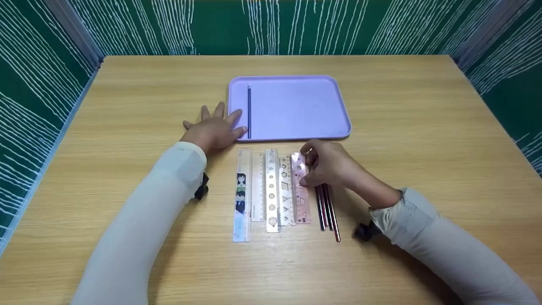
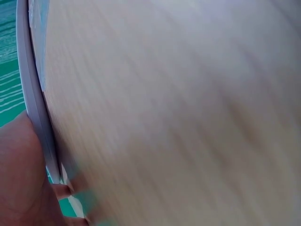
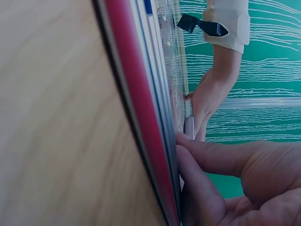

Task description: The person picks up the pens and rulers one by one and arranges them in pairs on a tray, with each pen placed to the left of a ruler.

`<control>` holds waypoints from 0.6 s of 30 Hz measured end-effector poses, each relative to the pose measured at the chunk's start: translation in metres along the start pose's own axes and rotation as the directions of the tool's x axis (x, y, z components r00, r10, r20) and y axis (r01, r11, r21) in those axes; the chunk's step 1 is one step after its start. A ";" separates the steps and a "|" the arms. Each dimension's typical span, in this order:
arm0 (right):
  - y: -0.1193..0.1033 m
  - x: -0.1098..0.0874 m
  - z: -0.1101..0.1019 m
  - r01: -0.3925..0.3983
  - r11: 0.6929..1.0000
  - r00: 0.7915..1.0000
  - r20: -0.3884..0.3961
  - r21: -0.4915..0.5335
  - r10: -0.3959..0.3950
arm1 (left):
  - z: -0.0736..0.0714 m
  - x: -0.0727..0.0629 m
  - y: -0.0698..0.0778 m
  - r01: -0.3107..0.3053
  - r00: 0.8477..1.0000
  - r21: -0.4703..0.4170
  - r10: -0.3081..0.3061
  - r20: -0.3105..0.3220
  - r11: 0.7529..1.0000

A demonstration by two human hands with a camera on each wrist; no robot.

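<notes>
My left hand (image 1: 213,130) lies with its fingers spread at the left edge of the lilac tray (image 1: 296,138), thumb over the rim near a dark pencil (image 1: 249,112). The left wrist view shows that hand (image 2: 21,174) against the tray's edge (image 2: 35,99). My right hand (image 1: 332,163) has curled fingers, thumb and forefinger touching the upper part of a pink ruler (image 1: 301,207). Several dark and red pencils (image 1: 328,212) lie partly under this hand, their upper ends hidden. In the right wrist view the fingertips (image 3: 186,143) meet beyond the pencils; whether they pinch anything is unclear.
Left of the pink ruler lie a clear ruler with shape cutouts (image 1: 286,207), one with round holes (image 1: 272,212), a plain clear ruler (image 1: 257,203) and a ruler with cartoon figures (image 1: 241,220). All rest on the wooden table (image 1: 406,110), before green walls (image 1: 220,25).
</notes>
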State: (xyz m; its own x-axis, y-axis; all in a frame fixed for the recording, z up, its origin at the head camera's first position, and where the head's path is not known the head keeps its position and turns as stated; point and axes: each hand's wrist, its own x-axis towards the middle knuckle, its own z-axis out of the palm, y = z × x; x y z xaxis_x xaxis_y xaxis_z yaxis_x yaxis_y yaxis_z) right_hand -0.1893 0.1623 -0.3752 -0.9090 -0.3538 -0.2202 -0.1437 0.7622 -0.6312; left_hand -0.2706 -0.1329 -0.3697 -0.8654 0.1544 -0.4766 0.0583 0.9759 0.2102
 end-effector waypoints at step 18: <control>0.000 -0.006 0.000 0.019 0.993 1.000 0.000 0.113 -0.019 | 0.000 0.001 -0.001 0.005 1.000 -0.002 -0.004 0.011 1.000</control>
State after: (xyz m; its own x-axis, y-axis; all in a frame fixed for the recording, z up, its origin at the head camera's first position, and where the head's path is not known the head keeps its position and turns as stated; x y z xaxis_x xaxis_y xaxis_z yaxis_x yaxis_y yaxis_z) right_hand -0.1842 0.1641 -0.3742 -0.9061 -0.3681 -0.2085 -0.1157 0.6896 -0.7149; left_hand -0.2717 -0.1341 -0.3703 -0.8603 0.1516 -0.4867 0.0533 0.9763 0.2099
